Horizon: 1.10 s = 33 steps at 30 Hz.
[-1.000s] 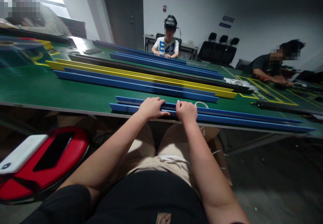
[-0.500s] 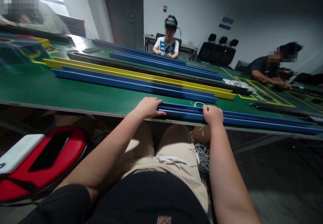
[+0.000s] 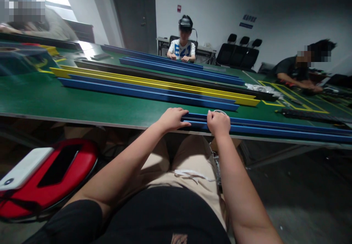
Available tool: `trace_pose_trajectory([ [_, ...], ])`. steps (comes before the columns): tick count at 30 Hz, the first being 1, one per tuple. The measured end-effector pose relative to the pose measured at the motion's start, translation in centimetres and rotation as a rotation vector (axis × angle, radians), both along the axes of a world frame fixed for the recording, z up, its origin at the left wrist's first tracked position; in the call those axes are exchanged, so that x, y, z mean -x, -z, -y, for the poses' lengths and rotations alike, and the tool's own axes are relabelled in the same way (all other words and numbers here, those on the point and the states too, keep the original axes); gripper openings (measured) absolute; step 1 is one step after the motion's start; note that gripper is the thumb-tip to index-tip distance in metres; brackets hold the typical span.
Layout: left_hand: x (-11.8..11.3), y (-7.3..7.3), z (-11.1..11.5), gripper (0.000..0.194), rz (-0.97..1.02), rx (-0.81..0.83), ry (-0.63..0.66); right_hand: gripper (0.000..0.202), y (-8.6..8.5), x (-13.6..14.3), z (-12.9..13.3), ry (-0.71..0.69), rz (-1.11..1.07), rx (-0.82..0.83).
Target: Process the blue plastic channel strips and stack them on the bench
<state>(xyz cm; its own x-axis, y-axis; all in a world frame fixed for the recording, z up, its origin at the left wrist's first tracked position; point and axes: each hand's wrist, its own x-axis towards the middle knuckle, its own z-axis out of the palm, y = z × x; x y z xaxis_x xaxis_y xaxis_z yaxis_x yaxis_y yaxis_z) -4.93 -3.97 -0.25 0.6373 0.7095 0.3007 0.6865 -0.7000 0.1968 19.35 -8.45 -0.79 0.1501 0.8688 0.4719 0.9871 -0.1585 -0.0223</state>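
Near blue channel (image 3: 275,131) from twelve toward three o'clock, along the tabletop (image 3: 110,106) edge. Right hand (image 3: 219,123) clamped over it; left hand (image 3: 172,120) spread across its end, grip impossible to tell. Work done or left: likewise unclear.

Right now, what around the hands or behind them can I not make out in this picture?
All in the head view:
- Near blue rail: left end hidden by the left hand; right end cut off by the right edge.
- White loop: partly hidden behind the right hand.
- Wall sign: lettering too small, blurred.
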Motion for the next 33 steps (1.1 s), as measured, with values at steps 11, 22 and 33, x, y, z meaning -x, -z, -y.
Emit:
trace_pose_trajectory([
  [11, 3.0, 3.1, -1.8, 0.055, 0.390, 0.162, 0.113, 0.048, 0.9, -5.5, -0.2, 0.073, 0.007, -0.053],
  [22, 2.7, 4.1, 0.2, 0.043, 0.396, 0.042, -0.024, 0.036, 6.0, 0.8, 0.5, -0.009, -0.159, -0.489],
  [33, 2.2, 4.0, 1.0, 0.047, 0.094, -0.160, -0.101, 0.034, 6.3, 0.6, 0.5, -0.032, -0.173, -0.517],
])
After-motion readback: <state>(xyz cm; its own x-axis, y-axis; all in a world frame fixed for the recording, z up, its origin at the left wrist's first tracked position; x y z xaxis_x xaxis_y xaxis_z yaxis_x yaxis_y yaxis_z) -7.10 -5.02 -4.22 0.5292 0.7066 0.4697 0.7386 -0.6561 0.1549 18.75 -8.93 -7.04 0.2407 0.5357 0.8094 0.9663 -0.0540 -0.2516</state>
